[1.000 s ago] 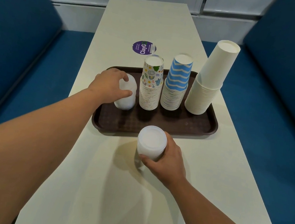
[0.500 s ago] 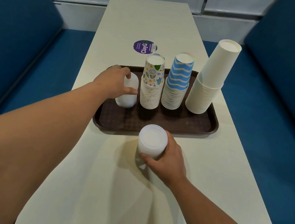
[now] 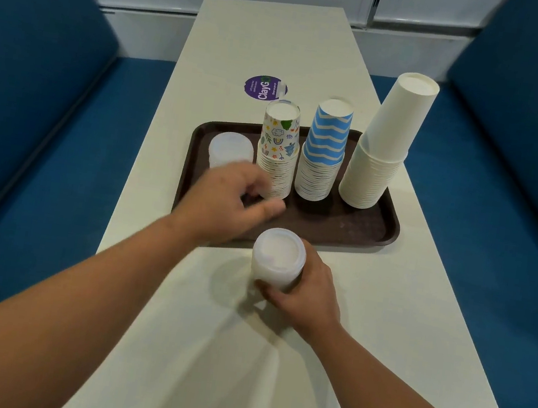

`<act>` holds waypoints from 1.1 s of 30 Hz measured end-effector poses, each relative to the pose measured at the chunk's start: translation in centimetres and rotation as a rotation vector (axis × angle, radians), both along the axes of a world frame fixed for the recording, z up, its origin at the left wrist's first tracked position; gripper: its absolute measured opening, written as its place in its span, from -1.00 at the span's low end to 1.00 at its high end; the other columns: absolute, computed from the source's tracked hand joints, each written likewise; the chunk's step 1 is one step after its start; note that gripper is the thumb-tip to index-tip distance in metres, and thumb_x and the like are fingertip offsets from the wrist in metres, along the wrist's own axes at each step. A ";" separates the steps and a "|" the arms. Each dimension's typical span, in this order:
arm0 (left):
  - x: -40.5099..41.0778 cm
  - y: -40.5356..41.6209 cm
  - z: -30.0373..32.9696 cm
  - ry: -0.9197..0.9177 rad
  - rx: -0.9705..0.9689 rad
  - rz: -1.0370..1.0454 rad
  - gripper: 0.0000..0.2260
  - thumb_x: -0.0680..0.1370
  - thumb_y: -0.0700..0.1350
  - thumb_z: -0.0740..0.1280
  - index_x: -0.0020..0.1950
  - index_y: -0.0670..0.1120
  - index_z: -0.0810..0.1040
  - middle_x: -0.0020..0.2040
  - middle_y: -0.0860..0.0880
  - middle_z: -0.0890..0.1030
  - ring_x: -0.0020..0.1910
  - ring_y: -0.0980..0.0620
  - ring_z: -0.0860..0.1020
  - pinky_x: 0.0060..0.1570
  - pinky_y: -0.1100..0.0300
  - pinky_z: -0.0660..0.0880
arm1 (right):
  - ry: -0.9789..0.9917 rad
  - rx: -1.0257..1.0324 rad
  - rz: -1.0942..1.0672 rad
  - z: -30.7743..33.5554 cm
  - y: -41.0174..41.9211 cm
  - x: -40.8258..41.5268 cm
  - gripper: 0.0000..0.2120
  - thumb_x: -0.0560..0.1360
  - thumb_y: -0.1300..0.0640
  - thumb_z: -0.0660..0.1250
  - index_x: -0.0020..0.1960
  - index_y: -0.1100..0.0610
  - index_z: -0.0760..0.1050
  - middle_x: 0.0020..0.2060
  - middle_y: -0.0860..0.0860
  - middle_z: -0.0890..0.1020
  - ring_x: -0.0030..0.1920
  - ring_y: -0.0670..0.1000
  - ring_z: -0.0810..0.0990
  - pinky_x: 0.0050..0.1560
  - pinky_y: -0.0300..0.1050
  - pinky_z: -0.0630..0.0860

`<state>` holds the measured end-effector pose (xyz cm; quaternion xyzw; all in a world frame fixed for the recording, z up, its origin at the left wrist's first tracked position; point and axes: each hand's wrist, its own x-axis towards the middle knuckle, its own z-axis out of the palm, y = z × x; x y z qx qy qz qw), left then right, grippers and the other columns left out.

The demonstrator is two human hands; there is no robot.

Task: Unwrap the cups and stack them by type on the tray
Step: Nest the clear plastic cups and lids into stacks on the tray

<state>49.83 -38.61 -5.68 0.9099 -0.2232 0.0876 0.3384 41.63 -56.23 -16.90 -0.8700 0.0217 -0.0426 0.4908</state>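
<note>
Since a moment ago our left hand (image 3: 226, 204) has let go of the clear cup stack (image 3: 230, 150) on the tray (image 3: 360, 230) and pulled back, blurred, fingers loosely curled and holding nothing. Further right on the tray stand the doodle-print cups (image 3: 277, 149), striped cups (image 3: 323, 149) and plain white cups (image 3: 383, 143). Our right hand (image 3: 307, 288) grips another clear stack (image 3: 278, 258) on the table (image 3: 382, 323).

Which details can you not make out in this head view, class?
- Left hand: motion-blurred, finger pose unclear.
- Translucent stack on the tray: lower part hidden by that hand.
- Stack in the right hand: base hidden by the fingers.
- Purple sticker: small print too small to read.
</note>
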 end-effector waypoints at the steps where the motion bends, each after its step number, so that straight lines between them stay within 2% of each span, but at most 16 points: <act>1: -1.0 -0.4 -0.5 0.095 0.068 -0.105 -0.59 0.39 0.22 0.41 0.06 -0.05 0.60 -0.05 0.06 0.58 -0.07 0.13 0.52 0.03 0.16 0.50 | 0.000 -0.010 0.007 0.0 0.0 0.0 -0.23 0.16 -0.29 0.53 0.31 -0.13 0.42 0.12 -0.20 0.62 0.13 -0.08 0.59 0.12 -0.03 0.55; 4: -2.7 -1.5 -2.0 0.196 0.360 -0.283 -0.39 0.35 0.28 0.44 0.32 0.05 0.47 0.25 0.11 0.50 0.22 0.12 0.43 0.29 0.19 0.36 | 0.030 -0.027 0.024 0.4 0.0 0.0 -0.16 0.14 -0.35 0.41 0.36 -0.09 0.39 0.15 -0.13 0.61 0.15 -0.03 0.58 0.13 -0.05 0.53; 7: -3.3 -2.0 -2.7 0.197 0.365 -0.241 -0.37 0.40 0.20 0.45 0.41 0.08 0.39 0.36 0.13 0.41 0.30 0.12 0.35 0.26 0.28 0.26 | 0.023 -0.018 0.033 0.4 0.0 0.0 -0.16 0.16 -0.35 0.39 0.38 -0.05 0.38 0.16 -0.10 0.61 0.15 0.00 0.59 0.13 0.00 0.55; 10: -3.3 -2.0 -2.5 0.192 0.328 -0.219 -0.40 0.41 0.15 0.46 0.41 0.07 0.40 0.36 0.13 0.42 0.29 0.14 0.36 0.22 0.34 0.24 | 0.021 -0.023 0.036 0.4 -0.1 -0.1 -0.16 0.18 -0.36 0.38 0.38 -0.05 0.37 0.17 -0.09 0.61 0.16 0.01 0.59 0.13 0.03 0.56; 15: -3.5 -1.7 -2.3 0.179 0.300 -0.220 -0.44 0.40 0.13 0.48 0.35 0.06 0.44 0.30 0.14 0.45 0.22 0.16 0.42 0.18 0.37 0.29 | 0.011 -0.011 0.038 0.6 -0.1 -0.2 -0.18 0.18 -0.34 0.40 0.38 -0.08 0.37 0.14 -0.17 0.59 0.14 -0.05 0.58 0.11 -0.08 0.55; 20: -3.9 -1.6 -3.0 0.152 0.253 -0.226 -0.46 0.37 0.17 0.41 0.30 0.02 0.50 0.27 0.10 0.47 0.22 0.07 0.45 0.24 0.05 0.46 | -0.015 -0.002 0.048 0.4 -0.2 -0.1 -0.24 0.23 -0.27 0.47 0.37 -0.18 0.34 0.15 -0.19 0.61 0.12 -0.10 0.59 0.11 -0.04 0.58; 24: -3.9 -1.2 -3.3 0.021 0.168 -0.225 -0.52 0.35 0.11 0.43 0.22 -0.04 0.56 0.23 0.03 0.52 0.17 0.02 0.50 0.19 -0.01 0.49 | -0.028 0.009 0.053 0.5 -0.2 -0.1 -0.24 0.25 -0.29 0.48 0.39 -0.17 0.34 0.14 -0.17 0.63 0.11 -0.11 0.61 0.09 -0.03 0.58; 27: -3.8 -0.8 -2.8 -0.058 0.084 -0.228 -0.57 0.36 0.07 0.46 0.16 -0.09 0.60 0.20 -0.01 0.55 0.15 0.02 0.52 0.17 0.03 0.50 | -0.006 -0.032 0.047 0.3 -0.2 0.0 -0.24 0.22 -0.35 0.48 0.34 -0.16 0.35 0.12 -0.14 0.63 0.11 -0.05 0.60 0.07 0.04 0.58; 29: -3.0 -0.5 -1.9 -0.155 -0.033 -0.191 -0.62 0.36 0.02 0.46 0.09 -0.14 0.62 0.16 -0.07 0.56 0.13 0.01 0.53 0.18 0.13 0.48 | -0.012 -0.059 0.037 0.1 -0.1 0.1 -0.25 0.20 -0.32 0.51 0.30 -0.15 0.37 0.12 -0.17 0.62 0.13 -0.03 0.59 0.11 0.04 0.56; 31: -1.4 0.1 -0.7 -0.268 -0.117 -0.080 -0.67 0.35 -0.03 0.44 0.01 -0.20 0.62 0.12 -0.13 0.56 0.09 -0.01 0.54 0.17 0.23 0.45 | -0.028 -0.035 0.025 0.0 -0.1 0.0 -0.27 0.19 -0.24 0.56 0.29 -0.15 0.40 0.13 -0.21 0.61 0.14 -0.07 0.58 0.14 0.01 0.54; 33: 0.9 1.1 0.5 -0.310 -0.106 0.060 -0.67 0.36 -0.02 0.43 0.01 -0.20 0.62 0.12 -0.15 0.55 0.10 -0.03 0.54 0.17 0.27 0.41 | -0.035 -0.022 0.010 -0.1 -0.1 -0.1 -0.29 0.19 -0.18 0.58 0.29 -0.16 0.40 0.12 -0.24 0.60 0.14 -0.10 0.57 0.14 0.00 0.54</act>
